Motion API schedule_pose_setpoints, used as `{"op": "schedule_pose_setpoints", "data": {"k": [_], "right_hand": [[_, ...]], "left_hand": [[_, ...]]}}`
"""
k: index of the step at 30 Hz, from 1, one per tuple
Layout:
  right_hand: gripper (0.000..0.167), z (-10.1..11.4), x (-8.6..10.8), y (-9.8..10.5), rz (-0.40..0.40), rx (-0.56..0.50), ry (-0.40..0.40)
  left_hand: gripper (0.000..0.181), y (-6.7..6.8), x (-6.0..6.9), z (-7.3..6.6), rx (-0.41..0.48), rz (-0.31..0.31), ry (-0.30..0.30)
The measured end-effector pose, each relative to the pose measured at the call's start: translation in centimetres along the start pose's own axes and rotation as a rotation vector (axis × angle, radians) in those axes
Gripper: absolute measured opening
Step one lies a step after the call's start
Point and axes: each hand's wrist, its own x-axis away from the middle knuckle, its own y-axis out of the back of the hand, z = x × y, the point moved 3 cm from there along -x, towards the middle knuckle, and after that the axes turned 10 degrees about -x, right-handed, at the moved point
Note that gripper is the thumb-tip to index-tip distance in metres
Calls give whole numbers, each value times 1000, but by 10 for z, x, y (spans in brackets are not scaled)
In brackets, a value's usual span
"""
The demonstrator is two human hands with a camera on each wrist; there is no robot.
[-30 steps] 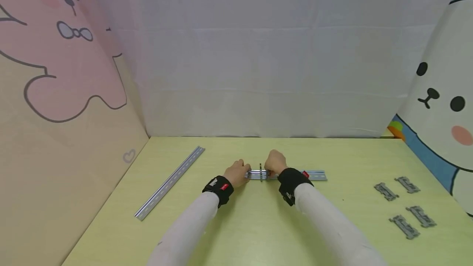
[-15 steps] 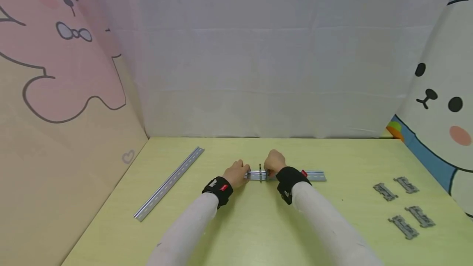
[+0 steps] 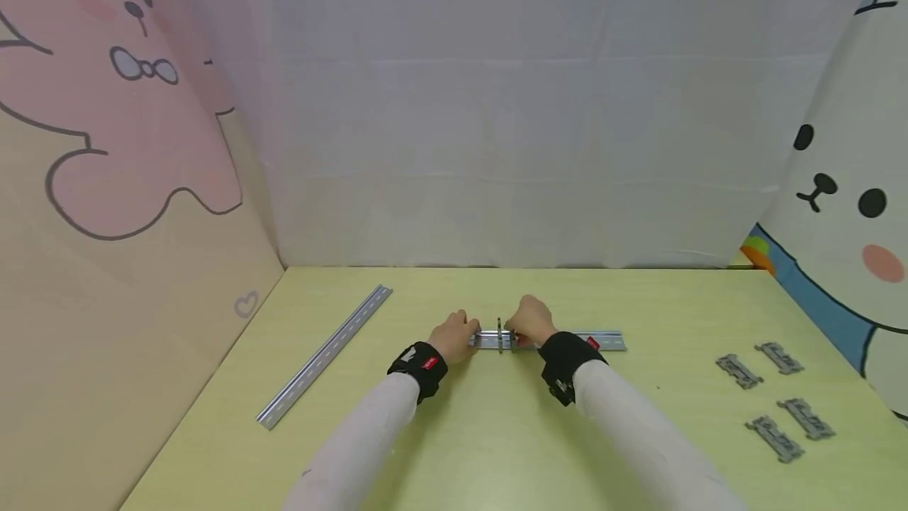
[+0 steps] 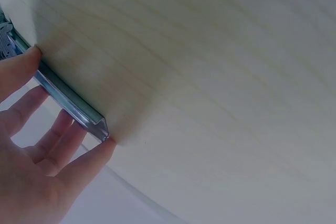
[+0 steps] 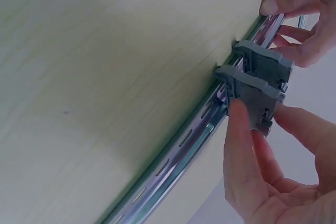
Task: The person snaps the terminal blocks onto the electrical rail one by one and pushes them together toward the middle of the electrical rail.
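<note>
A slotted metal DIN rail lies crosswise on the table in front of me. Its left end is gripped by my left hand, the thumb and fingers lying along both edges in the left wrist view. My right hand pinches a grey plastic clip between thumb and fingers. That clip stands on edge across the rail, its hooked end at the rail's far edge; whether it is fully seated I cannot tell. Close beside it, toward my left hand, a second grey clip stands upright on the rail, parallel to it.
Another slotted rail lies diagonally on the table's left side. Several similar grey clips lie flat at the right. Printed cloth walls enclose the table at the back and sides.
My right hand has dipped slightly and its wrist has shifted a little to the right, still at the clip. The left hand keeps its hold on the rail's end.
</note>
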Motion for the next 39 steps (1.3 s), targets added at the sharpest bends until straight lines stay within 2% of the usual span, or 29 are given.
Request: {"op": "schedule_pose_setpoints", "data": {"k": [4,7,10,11,14,17,18,22,29,39], "right_hand": [[40,27,38,19,-15,30,71],[44,31,45,27,3,40,76],[39,20,38,30,15,59,126],[37,7,28,29,16,41,188],[24,-8,23,34,44,63,231],[20,-9,32,46,72,79,251],[17,0,43,53,85,109,211],[15,1,60,69,94,130,251],[15,-20,67,88,78,108,267],[16,-48,81,111,92,110,242]], "left_hand": [[24,3,2,-1,0,14,3],[25,4,3,-2,1,16,4],[25,5,3,-2,2,15,6],[25,5,3,-2,3,15,6],[26,5,4,-2,-1,18,4],[27,7,4,-3,1,22,3],[28,7,4,-3,2,23,4],[29,9,4,-4,-5,29,8],[28,10,5,-5,-4,28,7],[28,10,6,-5,-11,23,14]]}}
